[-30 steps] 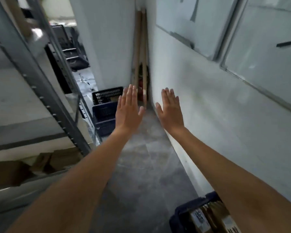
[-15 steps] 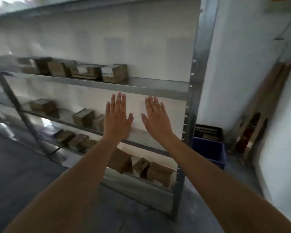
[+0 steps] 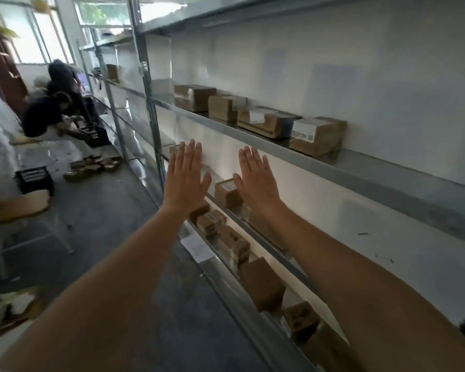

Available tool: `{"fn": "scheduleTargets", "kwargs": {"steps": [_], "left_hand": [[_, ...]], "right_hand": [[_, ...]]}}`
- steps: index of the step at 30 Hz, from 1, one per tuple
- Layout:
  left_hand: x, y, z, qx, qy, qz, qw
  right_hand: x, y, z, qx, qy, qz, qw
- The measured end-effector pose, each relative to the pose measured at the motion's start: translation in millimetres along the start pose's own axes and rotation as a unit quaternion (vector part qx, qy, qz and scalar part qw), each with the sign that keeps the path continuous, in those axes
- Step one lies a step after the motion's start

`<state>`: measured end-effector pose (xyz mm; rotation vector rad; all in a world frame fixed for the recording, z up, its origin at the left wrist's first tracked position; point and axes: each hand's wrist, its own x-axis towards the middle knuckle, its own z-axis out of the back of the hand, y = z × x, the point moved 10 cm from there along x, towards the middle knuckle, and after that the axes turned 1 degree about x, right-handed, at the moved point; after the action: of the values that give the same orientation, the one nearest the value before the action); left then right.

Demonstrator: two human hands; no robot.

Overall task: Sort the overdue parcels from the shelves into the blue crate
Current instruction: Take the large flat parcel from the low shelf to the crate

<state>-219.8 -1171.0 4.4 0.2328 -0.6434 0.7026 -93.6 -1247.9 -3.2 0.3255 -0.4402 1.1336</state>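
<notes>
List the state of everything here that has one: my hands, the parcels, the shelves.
left hand: open, flat, empty
right hand: open, flat, empty
upper-shelf parcels: sealed, sitting in a row
lower-shelf parcels: sealed, untouched
upper shelf: bare toward the right
blue crate: not in view

We see brown cardboard parcels (image 3: 227,107) in a row on the grey metal shelf (image 3: 360,167) at about one o'clock; the nearest parcel (image 3: 317,135) carries a white label with dark barcode stripes. Behind them the wall (image 3: 333,63) is off-white. More brown boxes (image 3: 234,244) sit on lower levels toward five o'clock. The floor (image 3: 105,224) is dark mottled grey. At nine o'clock stands a black slatted crate (image 3: 34,179), and at ten o'clock a person (image 3: 42,116) wears a dark top and pale trousers beside a reddish-brown door frame (image 3: 3,63). A white paper sheet (image 3: 196,247) lies low at the centre.
</notes>
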Motion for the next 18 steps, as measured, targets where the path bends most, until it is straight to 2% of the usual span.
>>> {"fn": "scheduleTargets", "kwargs": {"steps": [9,18], "left_hand": [[52.0,128.2,-71.9,0.041,0.016,0.064,0.997],[146.2,250.6,-171.2,0.061,0.063,0.042,0.995]], "right_hand": [[120.4,64.8,-117.2,0.024,0.043,0.088,0.995],[251.8,111.5,-225.2,0.058,0.035,0.048,0.997]]}}
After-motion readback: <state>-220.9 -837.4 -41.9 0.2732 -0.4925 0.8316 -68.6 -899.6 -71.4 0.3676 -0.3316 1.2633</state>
